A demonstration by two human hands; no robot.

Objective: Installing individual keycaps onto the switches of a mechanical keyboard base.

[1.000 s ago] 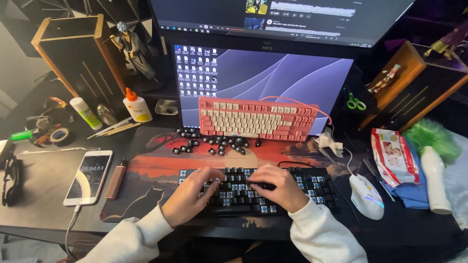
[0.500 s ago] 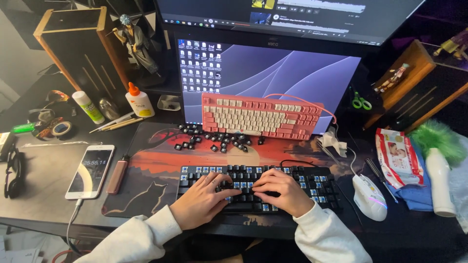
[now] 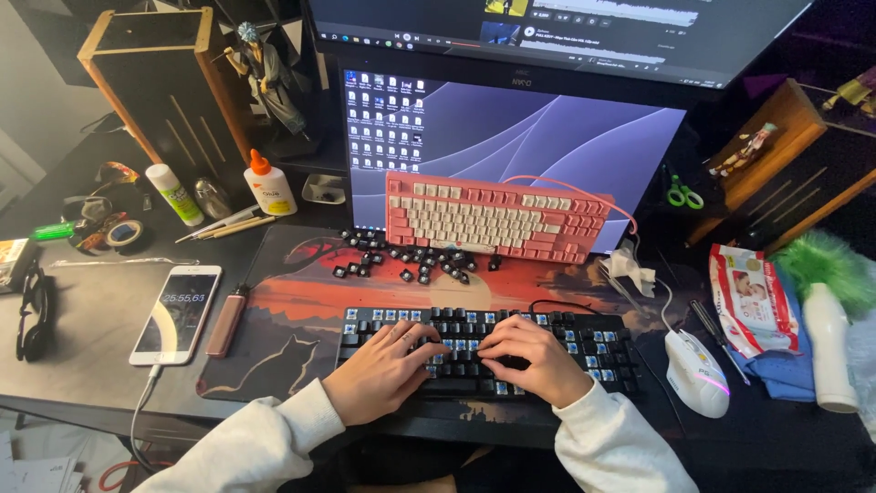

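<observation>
Your left hand (image 3: 383,370) and right hand (image 3: 529,358) rested on the black keyboard (image 3: 484,351) at the counter's near edge, fingers (image 3: 429,347) curled loosely on its keys, gripping nothing; loose keycaps (image 3: 411,265) lay beyond.

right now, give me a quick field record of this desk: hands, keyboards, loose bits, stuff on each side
left hand: fingers on the black keyboard, left of middle
right hand: fingers on the same keyboard, beside the left
black keyboard: many keycaps off, blue switches bare
loose keycaps: black, scattered on the desk mat
pink keyboard: propped against the monitor
left side: phone, glue bottle
right side: white mouse, wipes pack
</observation>
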